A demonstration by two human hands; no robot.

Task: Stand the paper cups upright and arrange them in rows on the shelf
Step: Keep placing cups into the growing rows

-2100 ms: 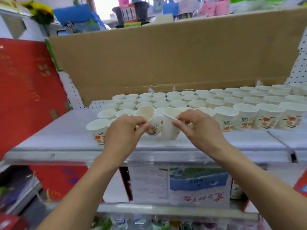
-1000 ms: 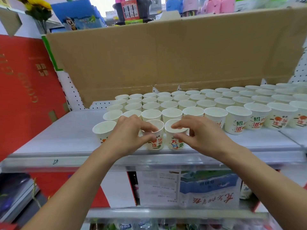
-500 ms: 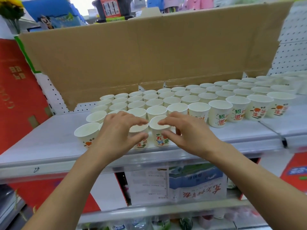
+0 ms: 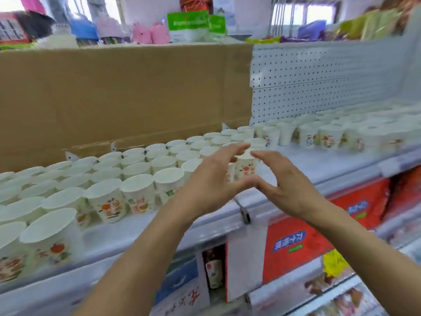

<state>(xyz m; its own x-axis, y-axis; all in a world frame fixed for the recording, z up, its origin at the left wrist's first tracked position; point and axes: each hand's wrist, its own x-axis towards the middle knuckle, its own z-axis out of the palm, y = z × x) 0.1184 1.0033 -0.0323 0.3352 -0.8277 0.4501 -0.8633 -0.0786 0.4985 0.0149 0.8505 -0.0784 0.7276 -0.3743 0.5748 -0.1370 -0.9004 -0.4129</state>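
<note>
White paper cups with printed pictures stand upright in rows (image 4: 139, 169) on the white shelf (image 4: 303, 163), from the far left to mid-frame. A second, blurred group of cups (image 4: 323, 135) stands further right. At the right end of the front row stands one cup (image 4: 247, 168). My left hand (image 4: 211, 181) and right hand (image 4: 287, 185) arch around it, fingers loosely curved, thumbs nearly meeting in front of it. Neither hand plainly grips the cup.
A tall cardboard sheet (image 4: 127, 94) backs the left rows, and white pegboard (image 4: 319, 80) backs the right part. A metal bracket (image 4: 245, 215) sits on the shelf's front rail. Red packages (image 4: 303, 242) fill the lower shelf. Bare shelf lies between the two cup groups.
Both hands have let go of the two front cups at the left and moved right to the end of the front row. The view has swung right and is blurred.
</note>
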